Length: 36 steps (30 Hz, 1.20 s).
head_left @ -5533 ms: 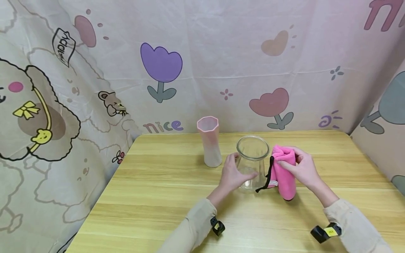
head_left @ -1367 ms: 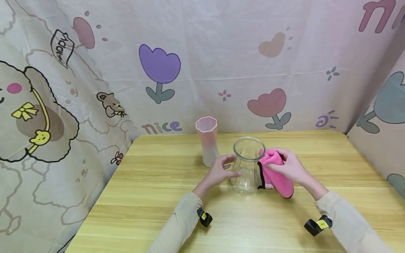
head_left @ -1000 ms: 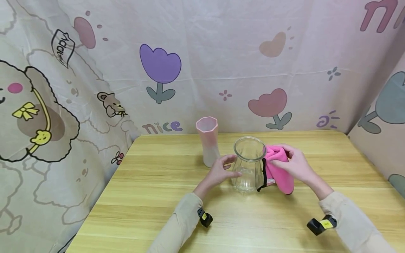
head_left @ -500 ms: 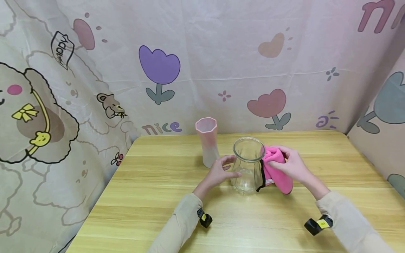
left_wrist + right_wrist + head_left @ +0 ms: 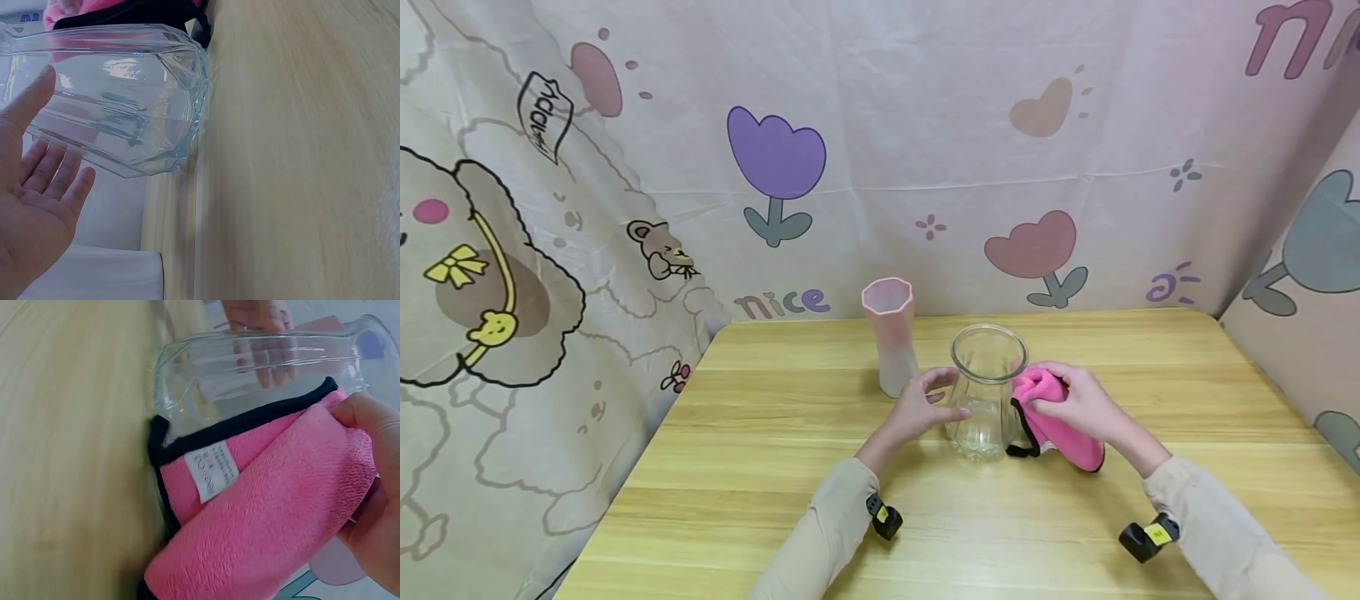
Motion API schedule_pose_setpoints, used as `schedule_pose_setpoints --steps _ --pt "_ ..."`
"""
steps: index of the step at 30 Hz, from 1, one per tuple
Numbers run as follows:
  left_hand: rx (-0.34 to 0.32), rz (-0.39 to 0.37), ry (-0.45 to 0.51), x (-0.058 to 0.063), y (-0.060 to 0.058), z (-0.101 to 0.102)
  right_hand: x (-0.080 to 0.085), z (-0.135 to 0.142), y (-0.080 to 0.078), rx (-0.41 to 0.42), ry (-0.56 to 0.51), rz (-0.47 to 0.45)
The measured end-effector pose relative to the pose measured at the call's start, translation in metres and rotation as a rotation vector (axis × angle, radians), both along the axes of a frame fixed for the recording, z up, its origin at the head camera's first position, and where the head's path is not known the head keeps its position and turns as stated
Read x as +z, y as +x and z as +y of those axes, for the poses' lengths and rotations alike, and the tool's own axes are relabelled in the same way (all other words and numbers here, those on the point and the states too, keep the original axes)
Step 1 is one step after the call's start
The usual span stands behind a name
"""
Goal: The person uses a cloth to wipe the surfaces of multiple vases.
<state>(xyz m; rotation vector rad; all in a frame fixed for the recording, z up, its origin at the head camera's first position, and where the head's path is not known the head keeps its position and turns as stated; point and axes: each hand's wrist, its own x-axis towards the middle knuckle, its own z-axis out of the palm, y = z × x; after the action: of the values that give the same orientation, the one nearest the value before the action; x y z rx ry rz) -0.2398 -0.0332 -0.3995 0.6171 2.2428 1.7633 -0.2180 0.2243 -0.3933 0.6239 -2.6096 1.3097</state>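
A clear glass vase (image 5: 988, 417) with a round rim stands upright on the table. My left hand (image 5: 919, 410) steadies it from the left, thumb in front and fingers (image 5: 53, 172) reaching behind the glass. On the right side, my right hand (image 5: 1084, 407) grips a folded pink cloth (image 5: 1063, 437) with black edging by its upper part. The cloth lies against the vase's right wall in the head view. A white label (image 5: 212, 472) shows on the cloth in the right wrist view. The fingers behind the cloth are partly hidden.
A pink-and-white vase (image 5: 895, 350) with an angular rim stands behind the left hand, to the left of the glass one. The wooden table (image 5: 760, 467) ends at a printed cloth backdrop (image 5: 880, 150); another printed curtain hangs at the left.
The glass vase has shifted slightly left since the oldest frame, with the left hand. The right hand has moved the pink cloth left against the glass, rubbing it up and down; now it is lower.
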Motion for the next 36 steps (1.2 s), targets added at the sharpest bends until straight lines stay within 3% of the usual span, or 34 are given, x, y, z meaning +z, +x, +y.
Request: schedule_pose_setpoints --steps 9,21,29,36 --pt "0.009 0.007 -0.003 0.0 0.0 0.0 -0.013 0.002 -0.002 -0.009 0.187 0.01" --pt "0.005 0.008 -0.007 0.0 0.0 0.0 -0.026 0.002 -0.001 0.001 0.345 -0.006" --pt "0.01 0.002 -0.005 -0.002 0.0 0.0 -0.029 0.004 -0.002 -0.004 0.343 -0.01" --pt "0.012 -0.004 -0.001 -0.001 0.0 0.0 -0.023 0.007 -0.002 0.006 0.16 -0.078"
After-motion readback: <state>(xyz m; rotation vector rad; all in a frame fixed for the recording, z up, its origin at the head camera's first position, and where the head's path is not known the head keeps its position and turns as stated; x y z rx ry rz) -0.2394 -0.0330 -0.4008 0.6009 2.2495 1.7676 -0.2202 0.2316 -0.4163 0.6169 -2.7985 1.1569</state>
